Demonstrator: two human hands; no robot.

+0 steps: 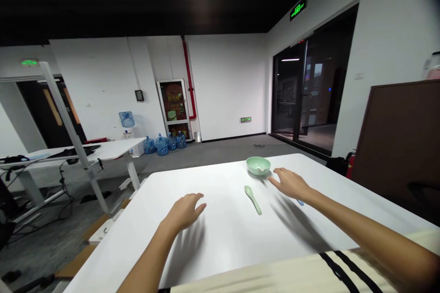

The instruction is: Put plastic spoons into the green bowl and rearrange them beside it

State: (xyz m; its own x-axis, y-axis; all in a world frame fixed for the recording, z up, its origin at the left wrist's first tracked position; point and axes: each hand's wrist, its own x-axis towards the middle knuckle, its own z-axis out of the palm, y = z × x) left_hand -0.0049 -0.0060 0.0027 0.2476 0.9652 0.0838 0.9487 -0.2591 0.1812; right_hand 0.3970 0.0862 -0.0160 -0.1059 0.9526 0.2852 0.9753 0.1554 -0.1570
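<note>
Left hand (184, 213) and right hand (290, 184) open and empty over the white tabletop (227, 242), the right just beside a pale green bowl (258, 165), a green spoon (253, 199) lying ungrasped between the hands.

White table (220, 252) seen from above, pale green bowl (258, 165) near its far edge, pale green spoon (253, 199) lying mid-table, open right hand (290, 184) just beside the bowl, open left hand (184, 213) over the table's left side, blue water jugs (161, 145) on the floor beyond it
</note>
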